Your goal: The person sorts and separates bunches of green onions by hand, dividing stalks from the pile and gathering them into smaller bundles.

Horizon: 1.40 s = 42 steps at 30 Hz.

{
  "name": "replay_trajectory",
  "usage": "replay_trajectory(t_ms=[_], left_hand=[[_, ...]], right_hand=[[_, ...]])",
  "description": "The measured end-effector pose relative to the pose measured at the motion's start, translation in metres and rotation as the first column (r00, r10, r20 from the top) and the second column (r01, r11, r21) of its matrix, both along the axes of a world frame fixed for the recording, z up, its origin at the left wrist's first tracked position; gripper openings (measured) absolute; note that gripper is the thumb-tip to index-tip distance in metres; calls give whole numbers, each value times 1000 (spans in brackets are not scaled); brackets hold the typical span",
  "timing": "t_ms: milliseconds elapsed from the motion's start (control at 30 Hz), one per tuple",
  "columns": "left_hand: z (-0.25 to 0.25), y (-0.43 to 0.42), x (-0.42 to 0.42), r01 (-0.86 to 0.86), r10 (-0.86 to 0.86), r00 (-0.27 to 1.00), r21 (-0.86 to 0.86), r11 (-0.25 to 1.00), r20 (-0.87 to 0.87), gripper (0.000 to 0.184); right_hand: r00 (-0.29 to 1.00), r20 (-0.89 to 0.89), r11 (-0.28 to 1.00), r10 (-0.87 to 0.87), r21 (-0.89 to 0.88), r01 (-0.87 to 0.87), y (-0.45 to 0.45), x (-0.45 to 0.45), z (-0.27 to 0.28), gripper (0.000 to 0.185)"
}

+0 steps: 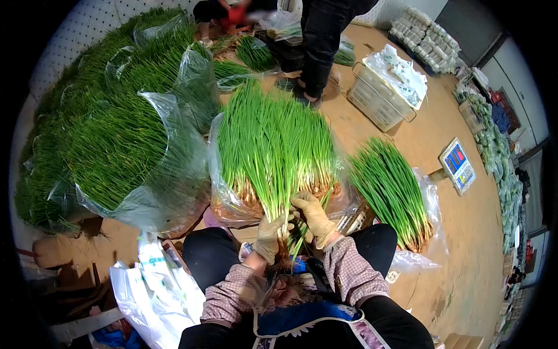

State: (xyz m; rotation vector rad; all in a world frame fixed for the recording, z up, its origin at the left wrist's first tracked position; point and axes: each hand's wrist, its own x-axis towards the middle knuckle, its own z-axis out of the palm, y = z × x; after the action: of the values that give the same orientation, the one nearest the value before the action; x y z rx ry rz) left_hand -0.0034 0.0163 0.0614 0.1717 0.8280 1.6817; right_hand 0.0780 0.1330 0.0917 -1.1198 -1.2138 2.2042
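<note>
In front of my lap, my left hand (270, 235), in a pale work glove, is closed around the root end of a bunch of green onions (272, 174), leaves pointing away from me. My right hand (313, 214), also gloved, is closed beside that bunch's right side, with loose green onion strands (301, 239) by its fingers; the fingertips are partly hidden. Just beyond, a large pile of green onions (314, 142) with brown roots lies on a clear plastic sheet (232, 209). To the right, another bundle of green onions (395, 195) rests on clear plastic (430, 203).
Clear bags (180, 168) packed with green onions crowd the left. White plastic bags (154, 285) lie by my left knee. A digital scale (458, 166) and a crate (378, 102) of bags stand to the right. Another person's legs (322, 46) stand ahead.
</note>
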Motion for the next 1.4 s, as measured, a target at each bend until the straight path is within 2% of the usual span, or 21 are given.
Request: replay_trajectory(t_ms=[133,200,300,333,433,467,533,567,600,667,700,767,833,900,967,1033,1067,1100,1233,1333,1400], left_hand=[[-17,3,1,-15,13,990,-13,1000,-138,36],[-31,4,2,-7,10,992,29,1000,-129,38],[-41,2,-2,63,-54,990,62,996,-132,38],[-34,3,1,6,2,988,55,998,-157,39],[-42,3,2,-41,66,977,124,991,-204,40],[-55,5,-1,-31,79,970,204,978,-231,41],[-102,17,-4,48,-48,997,-11,999,-53,46],[-112,24,-3,106,-77,913,50,993,-402,48],[-99,28,-6,84,-141,920,-169,982,-365,48],[-35,19,-3,50,-176,903,-312,949,-393,47],[-10,14,-1,43,-157,868,-245,969,-471,45],[-35,16,-6,137,-157,982,-172,976,-109,41],[-30,12,-4,-26,36,997,-159,987,63,44],[-30,14,-8,9,10,988,-124,992,151,46],[-15,10,-2,-62,59,991,-19,998,-118,47],[-12,8,-8,142,-144,990,-239,961,9,45],[-39,9,-5,138,-164,980,-213,967,-109,45],[-32,8,-2,87,-114,983,-179,980,-147,44],[-8,5,6,-23,15,996,-91,996,-90,39],[6,4,3,18,-31,996,-154,988,-85,39],[5,3,3,15,-33,992,-142,990,-124,41]], right_hand=[[999,1,997,-46,69,46,-4,-3,-14,10],[984,84,770,-157,634,69,0,-4,-46,13],[962,246,628,-115,768,-122,-14,-3,-9,14],[970,242,736,-37,662,-137,-19,-1,6,13],[986,156,758,64,634,-150,-24,7,-13,14],[990,19,921,138,366,-135,-28,11,4,16],[989,-39,961,146,242,-132,-32,22,30,19],[979,-194,988,69,149,-40,-33,29,24,22],[968,-251,997,19,80,1,-30,35,19,21],[963,-261,997,-73,-14,72,-35,40,36,18],[969,-245,990,20,138,15,-31,49,31,15],[954,-269,980,-131,108,165,-29,57,43,15],[929,-333,956,-159,183,229,-16,62,58,19],[899,-401,941,-178,199,275,-6,69,65,22],[957,-201,941,-211,222,254,-6,72,72,21],[972,236,878,-5,466,-108,8,81,31,20],[838,526,781,145,460,-423,9,88,25,23],[793,557,792,248,354,-497,-4,76,55,27],[972,202,921,116,344,-182,4,40,48,27],[978,180,884,109,432,-178,16,2,60,27],[932,354,869,76,436,-236,24,-18,62,28]])
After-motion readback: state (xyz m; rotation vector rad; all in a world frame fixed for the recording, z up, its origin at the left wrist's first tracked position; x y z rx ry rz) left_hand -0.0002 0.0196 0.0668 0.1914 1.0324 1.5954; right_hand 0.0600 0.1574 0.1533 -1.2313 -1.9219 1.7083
